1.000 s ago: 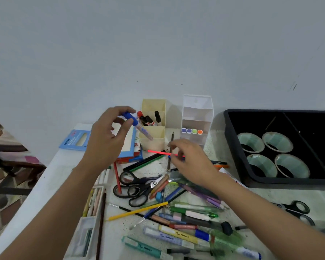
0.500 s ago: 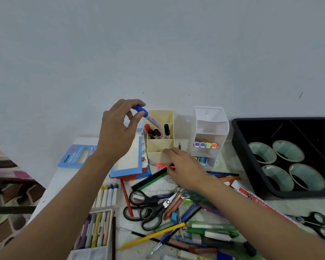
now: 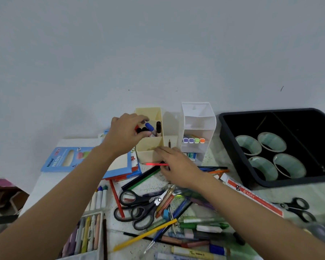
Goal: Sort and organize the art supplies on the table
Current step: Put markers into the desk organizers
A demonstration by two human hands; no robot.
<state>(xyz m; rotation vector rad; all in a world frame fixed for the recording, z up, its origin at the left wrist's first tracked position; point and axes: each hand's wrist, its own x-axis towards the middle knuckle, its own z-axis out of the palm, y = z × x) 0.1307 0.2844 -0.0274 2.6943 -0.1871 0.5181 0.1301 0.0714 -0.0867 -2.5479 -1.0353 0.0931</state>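
Left hand (image 3: 124,132) pinching blue-capped marker (image 3: 149,127) into cream organizer (image 3: 147,155), right hand (image 3: 177,167) pinching red pencil (image 3: 152,164)

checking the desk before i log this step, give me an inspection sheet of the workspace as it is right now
surface: white speckled table, largely covered with supplies
job's things: blue-capped marker stands in the beige organizer among black-capped markers; red stick lies at its base; white organizer shows four coloured caps
clutter: loose pens, pencils and black scissors in front; crayon tray at left; black tray with four tape rolls at right
grippers: left hand grips the blue-capped marker; right hand pinches the red stick
cables: nothing seen
surroundings: plain grey wall behind the table
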